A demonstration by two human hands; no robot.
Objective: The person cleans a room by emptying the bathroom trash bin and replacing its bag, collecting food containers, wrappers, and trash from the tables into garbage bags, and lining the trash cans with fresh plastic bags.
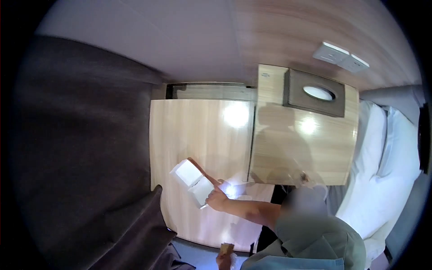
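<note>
An open white box (198,183), its lid folded back, lies tilted on the pale wooden tabletop (202,130). My right hand (218,199) holds the box at its lower right edge, fingers bent over the rim. No contents are visible inside. A brown strip (198,166) shows along the box's far side; I cannot tell what it is. At the bottom edge of the view, my left hand (223,261) is closed around a small brown block-like piece (227,247). Something pale and see-through hangs beside that hand, partly cut off.
A brown tissue box (315,93) stands on the raised wooden cabinet top (274,144). White wall sockets (340,57) sit above it. White pillows (382,148) lie at the right, and a dark padded seat (85,126) fills the left. Light glares off the wood.
</note>
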